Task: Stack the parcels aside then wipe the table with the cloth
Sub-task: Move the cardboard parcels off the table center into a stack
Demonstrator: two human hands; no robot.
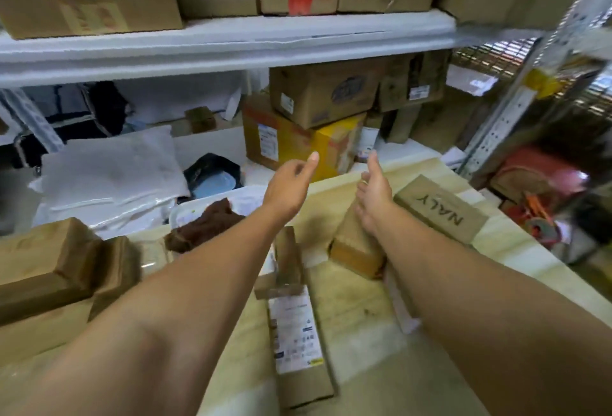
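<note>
Both forearms are extended forward over the table (357,323), bare to the elbow, roughly parallel and angled slightly toward each other. The left hand (289,184) is raised above the far edge of the table, back of the hand toward the camera, thumb pointing up and away; its fingers curve loosely and grip nothing. The right hand (374,192) is level with it and just beside it, palm turned inward toward the left hand, thumb raised, fingers relaxed and slightly spread; it also holds nothing, and whether its heel touches the parcel beneath cannot be told. That small brown parcel (357,243) lies tilted near the far right part of the table, under the right wrist. A flat box marked NALY (440,208) lies at the far right edge, just beside the small parcel. A long narrow parcel (298,333) with a white label lies lengthwise in the middle of the table, between the two forearms, its near end toward the front edge. Two brown parcels (56,263) are piled at the left edge, one against the other. The brown cloth (205,225) sits crumpled at the far left part of the table, touching a white tray (185,213) behind it. Beyond the far edge, a shelf (231,45) carries cardboard boxes (324,91), some stacked.
</note>
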